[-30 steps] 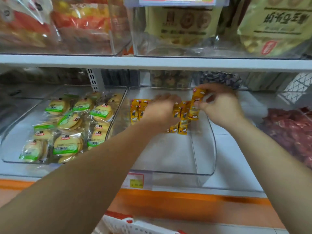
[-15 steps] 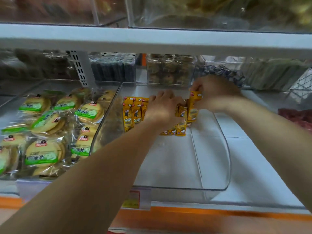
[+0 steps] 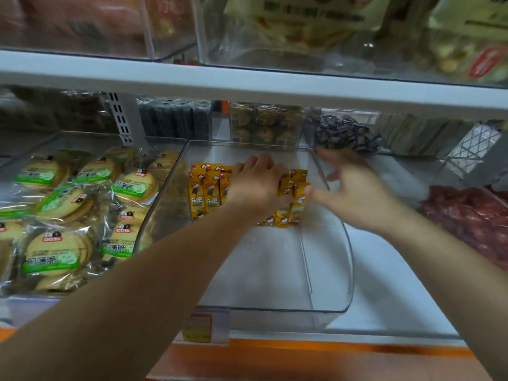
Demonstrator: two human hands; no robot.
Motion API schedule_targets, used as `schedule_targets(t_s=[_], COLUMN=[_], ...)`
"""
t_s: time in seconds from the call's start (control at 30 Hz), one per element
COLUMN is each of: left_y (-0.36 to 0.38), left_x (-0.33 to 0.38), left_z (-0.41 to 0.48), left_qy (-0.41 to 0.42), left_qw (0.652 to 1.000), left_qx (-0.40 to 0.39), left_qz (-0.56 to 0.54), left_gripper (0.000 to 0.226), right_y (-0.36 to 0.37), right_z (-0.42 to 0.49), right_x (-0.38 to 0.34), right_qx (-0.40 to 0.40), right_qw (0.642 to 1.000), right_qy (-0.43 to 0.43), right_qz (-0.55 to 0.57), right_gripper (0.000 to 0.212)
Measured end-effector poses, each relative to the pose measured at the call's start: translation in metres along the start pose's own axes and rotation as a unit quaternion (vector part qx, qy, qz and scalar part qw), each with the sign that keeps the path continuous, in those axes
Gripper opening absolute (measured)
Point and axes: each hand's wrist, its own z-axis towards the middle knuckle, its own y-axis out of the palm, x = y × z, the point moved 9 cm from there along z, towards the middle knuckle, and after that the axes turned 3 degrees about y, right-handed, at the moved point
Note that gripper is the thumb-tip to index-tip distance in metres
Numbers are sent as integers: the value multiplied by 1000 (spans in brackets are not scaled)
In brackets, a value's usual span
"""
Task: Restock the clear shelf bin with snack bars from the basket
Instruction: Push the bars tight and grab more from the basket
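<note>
1. Snack bars (image 3: 204,195): yellow-orange wrappers with a cartoon figure and a small red logo at the top end. The dark characters "乐吧" can be read on the leftmost two; the smaller print is too blurred.
2. The bars lie side by side in one row at the back of the clear bin (image 3: 334,270), centre frame. The near half of the bin floor is bare.
3. Left hand (image 3: 255,185): lies palm down on the middle of the row, knuckles up. Its fingertips bend over the far ends of the bars and are hidden, so I cannot tell whether it is gripping or only pressing.
4. Right hand (image 3: 354,193): just right of the row, motion-blurred, fingers spread and relaxed, holding nothing. The thumb tip is at the rightmost bar.
5. Left of frame: a neighbouring bin of round biscuit packs (image 3: 55,254) with green labels, white characters including "薄脆", and a red logo.
6. Lower centre: a price tag (image 3: 198,328) on the shelf edge, print unreadable.
7. Right edge: dark red packets (image 3: 472,221), no legible text.
</note>
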Motion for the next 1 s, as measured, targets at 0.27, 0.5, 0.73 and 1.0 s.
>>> schedule_targets(t_s=[0.27, 0.5, 0.73, 1.0], left_y=[9, 14, 19, 5], left_x=[30, 40, 40, 46], left_z=[7, 11, 3, 8], left_qy=[111, 102, 142, 109], left_qw=[992, 990, 972, 978], left_qx=[-66, -64, -85, -126], left_qz=[-14, 79, 168, 128], left_gripper=[71, 66, 85, 77], right_y=[26, 27, 30, 31], right_z=[-73, -70, -70, -69], right_x=[7, -2, -1, -7], right_qx=[-20, -30, -50, -54], right_qw=[959, 972, 979, 986], right_qy=[36, 24, 55, 53], right_qz=[281, 230, 190, 149], right_gripper=[79, 80, 99, 95])
